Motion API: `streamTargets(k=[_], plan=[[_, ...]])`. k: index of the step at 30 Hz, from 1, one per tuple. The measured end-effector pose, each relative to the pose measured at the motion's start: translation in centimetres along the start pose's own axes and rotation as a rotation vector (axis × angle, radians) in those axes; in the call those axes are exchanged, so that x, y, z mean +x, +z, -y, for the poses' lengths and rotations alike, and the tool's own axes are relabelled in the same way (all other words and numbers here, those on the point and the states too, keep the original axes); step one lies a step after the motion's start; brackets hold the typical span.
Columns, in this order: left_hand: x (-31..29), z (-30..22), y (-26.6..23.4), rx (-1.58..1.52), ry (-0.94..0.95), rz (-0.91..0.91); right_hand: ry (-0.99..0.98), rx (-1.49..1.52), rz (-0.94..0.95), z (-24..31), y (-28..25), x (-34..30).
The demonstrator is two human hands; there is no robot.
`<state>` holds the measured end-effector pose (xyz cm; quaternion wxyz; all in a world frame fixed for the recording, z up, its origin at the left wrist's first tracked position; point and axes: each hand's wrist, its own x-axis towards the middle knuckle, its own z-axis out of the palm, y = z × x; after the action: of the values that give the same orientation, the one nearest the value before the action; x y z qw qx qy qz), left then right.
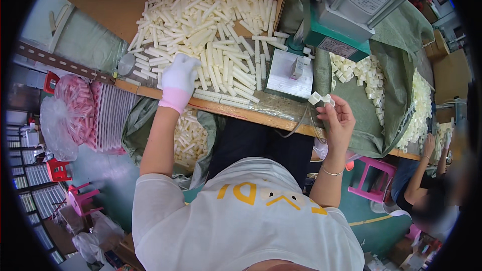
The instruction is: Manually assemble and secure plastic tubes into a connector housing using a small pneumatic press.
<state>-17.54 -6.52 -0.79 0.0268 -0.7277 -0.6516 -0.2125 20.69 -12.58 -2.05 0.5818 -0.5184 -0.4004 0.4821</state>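
My left hand (179, 78), in a white glove with a pink cuff, lies on the near side of a pile of ribbed white plastic tubes (226, 62). Its fingers are curled, and whatever they hold is hidden. My bare right hand (337, 116) pinches small white plastic pieces (321, 99) between thumb and fingers, over the table's front edge. Just left of and beyond that hand is the flat metal plate (288, 78) of a small press, with a small block (297, 68) standing on it. Above rises the press's green and grey body (331, 35).
An open green sack (359, 88) of short white pieces stands right of the press. Below the wooden table edge (261, 118), another sack (188, 135) holds more pieces by my left arm. Cardboard (108, 0) flanks the pile. A co-worker's hand (429, 144) shows far right, near a pink stool (372, 178).
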Motion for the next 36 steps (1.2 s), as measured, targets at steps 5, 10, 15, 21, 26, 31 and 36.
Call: streamTargets(k=[5, 10, 15, 21, 26, 31, 36], plan=[[1.2, -0.6, -0.2, 0.091, 0.521, 0.217, -0.032, -0.053, 0.000, -0.5, 0.1, 0.0], [1.6, -0.2, 2.6, 0.175, 0.646, 0.295, 0.030, 0.069, 0.067, -0.3, 1.0, 1.1], [2.4, 0.1, 1.6, 0.240, 0.675, 0.349, -0.009, 0.089, 0.085, -0.3, 2.0, 2.5], [0.5, -0.8, 0.6, 0.053, 0.307, 0.230, -0.080, 0.056, 0.048, -0.5, 2.8, 3.8], [-1.6, -3.2, -0.3, -0.159, -0.389, 0.164, -0.073, 0.047, 0.000, -0.6, 3.6, 4.4], [-0.6, -3.0, 4.6, 0.048, -0.377, 0.344, -0.200, -0.032, 0.036, -2.2, 4.5, 5.0], [-1.2, -2.3, 5.2, -0.418, -0.378, 0.169, -0.256, -0.117, -0.010, -3.8, 5.2, 6.5]])
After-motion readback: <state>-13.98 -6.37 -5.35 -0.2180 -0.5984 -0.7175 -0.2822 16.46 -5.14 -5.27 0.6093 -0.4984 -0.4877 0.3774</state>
